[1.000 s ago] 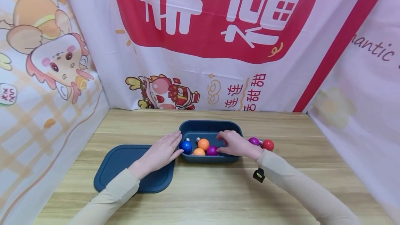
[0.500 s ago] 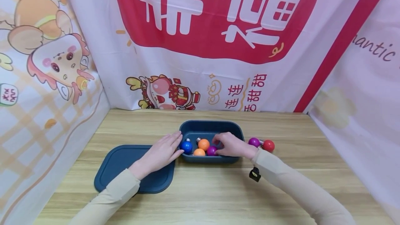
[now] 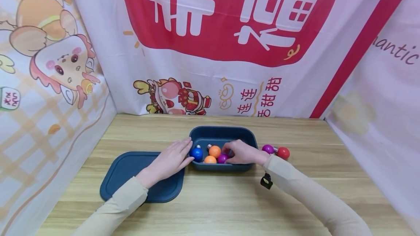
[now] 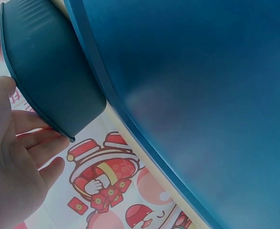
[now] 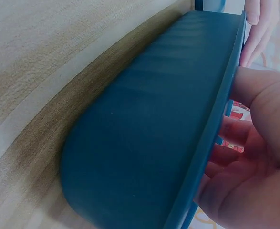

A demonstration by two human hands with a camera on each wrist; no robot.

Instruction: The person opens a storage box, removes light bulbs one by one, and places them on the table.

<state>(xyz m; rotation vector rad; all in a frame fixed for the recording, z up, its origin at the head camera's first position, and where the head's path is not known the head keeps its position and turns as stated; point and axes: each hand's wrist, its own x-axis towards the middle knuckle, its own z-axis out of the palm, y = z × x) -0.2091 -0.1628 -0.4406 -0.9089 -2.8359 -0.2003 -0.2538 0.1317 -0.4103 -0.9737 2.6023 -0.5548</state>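
My left hand (image 3: 172,158) lies with fairly straight fingers against the left end of a dark blue box (image 3: 223,168); in the left wrist view its fingertips touch the rim. Inside the box are a blue light bulb (image 3: 196,154), an orange bulb (image 3: 214,151), a second orange bulb (image 3: 210,160) and a purple bulb (image 3: 222,158). My right hand (image 3: 243,152) reaches over the box's right side, fingers curled, and pinches the purple bulb. In the right wrist view the box wall (image 5: 144,124) hides the fingertips and the bulbs.
The box's flat lid (image 3: 121,174) lies on the wooden table (image 3: 223,207), under the left forearm. Right of the box lie another purple bulb (image 3: 268,149) and a red bulb (image 3: 283,152). Printed cloth (image 3: 229,54) encloses the table's back and sides.
My right hand has moved slightly left and its fingers have closed in on the purple bulb in the box. The left hand stays at the box's left end.
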